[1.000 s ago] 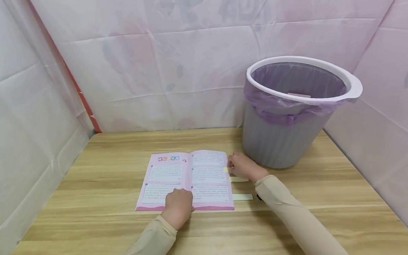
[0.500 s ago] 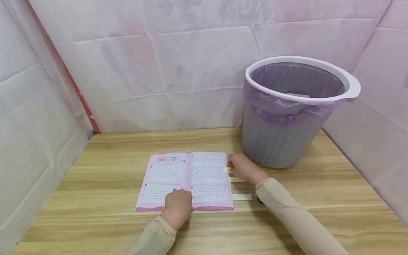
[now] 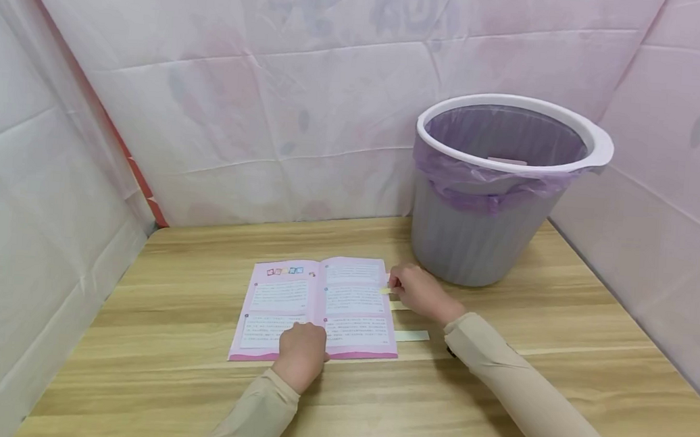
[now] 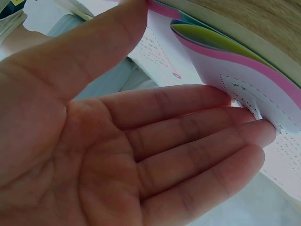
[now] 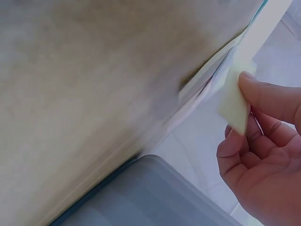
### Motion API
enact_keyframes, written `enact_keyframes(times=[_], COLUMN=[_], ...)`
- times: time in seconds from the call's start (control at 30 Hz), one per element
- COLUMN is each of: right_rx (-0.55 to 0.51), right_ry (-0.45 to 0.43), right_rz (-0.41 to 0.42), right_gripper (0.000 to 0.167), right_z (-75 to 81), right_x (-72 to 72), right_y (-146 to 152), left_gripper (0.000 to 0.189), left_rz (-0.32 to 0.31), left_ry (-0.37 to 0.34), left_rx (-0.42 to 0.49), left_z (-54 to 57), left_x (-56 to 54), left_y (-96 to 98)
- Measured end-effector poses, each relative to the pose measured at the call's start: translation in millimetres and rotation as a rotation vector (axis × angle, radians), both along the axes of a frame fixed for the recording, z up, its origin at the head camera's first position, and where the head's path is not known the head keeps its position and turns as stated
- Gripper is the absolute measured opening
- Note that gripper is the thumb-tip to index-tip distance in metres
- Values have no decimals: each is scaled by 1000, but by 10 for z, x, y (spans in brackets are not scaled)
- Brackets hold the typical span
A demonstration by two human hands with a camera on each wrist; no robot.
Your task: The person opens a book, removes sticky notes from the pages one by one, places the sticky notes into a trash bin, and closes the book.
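Observation:
An open pink booklet (image 3: 353, 303) with printed pages lies flat on the wooden table. My left hand (image 3: 302, 350) rests at its bottom edge near the fold; in the left wrist view its straight fingers (image 4: 202, 146) press on the page. At the booklet's right edge, my right hand (image 3: 420, 294) pinches a pale yellow sticky strip (image 5: 233, 101) between thumb and fingers. The strip overlaps the page edge in the head view. Below it, another yellow strip (image 3: 400, 306) and a pale green strip (image 3: 412, 335) stick out from the same side.
A grey bin (image 3: 467, 237) with a white rim and purple liner stands at the back right, close beyond my right hand. Something pinkish (image 3: 508, 162) shows inside it. Printed cloth (image 3: 241, 116) hangs around the table's back and sides.
The view has shifted slightly. My right forearm has moved a little to the right relative to the bin, and the pinched strip appears narrower. My left hand stays in place on the booklet.

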State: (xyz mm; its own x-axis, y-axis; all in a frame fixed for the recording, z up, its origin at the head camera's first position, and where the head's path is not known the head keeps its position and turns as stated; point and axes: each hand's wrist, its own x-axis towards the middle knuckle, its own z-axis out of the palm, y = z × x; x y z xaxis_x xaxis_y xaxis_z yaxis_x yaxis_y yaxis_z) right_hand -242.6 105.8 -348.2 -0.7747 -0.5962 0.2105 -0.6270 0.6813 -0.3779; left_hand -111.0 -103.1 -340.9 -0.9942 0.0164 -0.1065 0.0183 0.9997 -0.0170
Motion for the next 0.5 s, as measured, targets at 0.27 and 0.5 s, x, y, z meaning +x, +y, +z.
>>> enact_keyframes(times=[0.27,0.5], right_rx=[-143,-519], right_ry=[359,955], right_rz=[126,1], right_gripper=[13,4], right_z=[436,1722], right_x=[340,557], right_y=[119,419], left_gripper=[34,34], left_rz=[-17,-39], left_ry=[-2,64], left_rx=[11,8], left_z=[-13,8], left_x=[74,89], left_y=[14,-21])
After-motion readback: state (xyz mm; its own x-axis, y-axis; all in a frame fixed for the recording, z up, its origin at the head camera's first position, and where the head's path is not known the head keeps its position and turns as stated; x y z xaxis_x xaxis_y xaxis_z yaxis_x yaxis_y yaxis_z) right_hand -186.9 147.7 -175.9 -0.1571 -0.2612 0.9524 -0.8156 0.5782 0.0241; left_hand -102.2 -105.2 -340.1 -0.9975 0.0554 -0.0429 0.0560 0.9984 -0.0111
